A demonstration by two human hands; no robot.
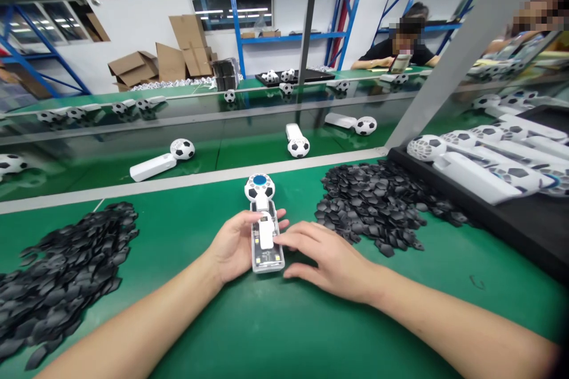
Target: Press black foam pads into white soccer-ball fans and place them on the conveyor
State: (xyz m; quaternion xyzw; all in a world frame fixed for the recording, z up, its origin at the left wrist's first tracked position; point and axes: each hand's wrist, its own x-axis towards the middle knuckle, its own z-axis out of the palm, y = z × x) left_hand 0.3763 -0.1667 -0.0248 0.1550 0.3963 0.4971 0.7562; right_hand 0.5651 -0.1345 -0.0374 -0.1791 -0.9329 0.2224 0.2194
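Observation:
My left hand (pixel 235 244) is wrapped around a football-headed handheld device (pixel 268 260) from its left side, with the thumb on top. The device has a clear lower casing that shows a circuit board with small yellow squares and a white strip down the middle. Its ball head (pixel 259 188) points away from me and bears a blue round patch among black and white ones. My right hand (pixel 329 257) is at the device's right edge. Its fingers are stretched out, a fingertip touches the casing, and the thumb is apart from them.
Black patch pieces are heaped at the left (pixel 66 278) and right (pixel 368 201) of the green bench (pixel 249 331). A black tray (pixel 444 201) of ball-headed devices stands at right. More devices (pixel 297 141) lie on the green conveyor beyond. A co-worker (pixel 400 47) sits across, behind a slanted post (pixel 444 59).

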